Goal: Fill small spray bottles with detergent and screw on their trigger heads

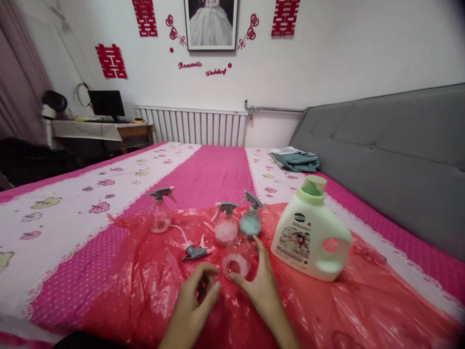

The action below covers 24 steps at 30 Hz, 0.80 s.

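Note:
My right hand curls around a small clear bottle that has no top, thumb and fingers touching its sides. My left hand is just left of it, fingers loosely curled with nothing visible in them. A loose grey spray head with its white tube lies on the red plastic sheet beside my left hand. Behind stand a clear spray bottle, a bluish spray bottle and another clear spray bottle farther left. A large pale-green detergent jug stands to the right.
Everything sits on a bed with a pink and white cover. A grey padded headboard runs along the right. Folded clothes lie at the far side. A white radiator and a desk with a monitor stand by the wall.

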Motion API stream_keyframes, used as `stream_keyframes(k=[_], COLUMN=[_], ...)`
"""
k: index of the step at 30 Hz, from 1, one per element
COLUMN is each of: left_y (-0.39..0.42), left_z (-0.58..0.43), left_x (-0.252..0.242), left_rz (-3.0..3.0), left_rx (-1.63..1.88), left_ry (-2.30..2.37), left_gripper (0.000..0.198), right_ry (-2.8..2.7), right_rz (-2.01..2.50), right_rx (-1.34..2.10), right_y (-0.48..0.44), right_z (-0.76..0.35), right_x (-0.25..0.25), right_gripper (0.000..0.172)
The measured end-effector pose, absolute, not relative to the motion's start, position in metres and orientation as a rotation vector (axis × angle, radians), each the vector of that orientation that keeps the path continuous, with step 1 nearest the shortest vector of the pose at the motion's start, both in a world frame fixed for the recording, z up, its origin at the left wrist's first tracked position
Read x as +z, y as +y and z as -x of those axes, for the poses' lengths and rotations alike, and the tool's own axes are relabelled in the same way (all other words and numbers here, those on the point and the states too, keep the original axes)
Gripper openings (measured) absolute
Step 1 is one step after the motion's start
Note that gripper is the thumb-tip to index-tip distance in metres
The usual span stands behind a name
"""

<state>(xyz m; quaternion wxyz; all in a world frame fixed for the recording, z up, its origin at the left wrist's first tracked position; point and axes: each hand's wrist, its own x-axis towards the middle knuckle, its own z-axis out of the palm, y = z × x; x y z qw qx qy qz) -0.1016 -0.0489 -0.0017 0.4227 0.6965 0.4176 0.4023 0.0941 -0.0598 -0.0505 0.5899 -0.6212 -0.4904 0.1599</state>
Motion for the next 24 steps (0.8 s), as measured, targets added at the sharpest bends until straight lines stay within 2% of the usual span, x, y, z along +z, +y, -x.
stream_keyframes(k=[4,7,9,12,17,20,24], left_y=[-0.04,-0.035,-0.03,-0.021,-0.02,-0.024,-0.026], left_z=[0.085,0.086,0.087,0.084,0.081,0.083,0.084], left_x=[-0.008,-0.018,-0.024,-0.029,-0.049,-0.067,-0.079], left_rz=[-1.778,-1.808,-1.846,-1.863,-1.784,-1.813,-1.844], left_rx=[1.141,1.165,1.161,1.232,1.508,1.629,1.676], left_ry=[1.087,1.108,1.111,1.127,1.23,1.241,1.247], left_gripper=[0.028,0.029,0.029,0.029,0.024,0.018,0.015], right_ry=[-1.114,-1.083,-0.908,-0.635,-0.575,-0.612,-0.5], right_rz=[1.437,1.438,1.47,1.542,1.553,1.531,1.568], right_rx=[0.314,0.113,-0.061,-0.25,-0.098,0.059,0.114], right_y=[-0.098,-0.136,-0.153,-0.159,-0.125,-0.104,-0.093], right_z=[-0.118,-0.162,-0.197,-0.243,-0.28,-0.287,-0.295], right_x=[-0.031,-0.016,-0.008,-0.004,-0.016,-0.029,-0.047], right_gripper=[0.062,0.048,0.054,0.075,0.087,0.083,0.059])
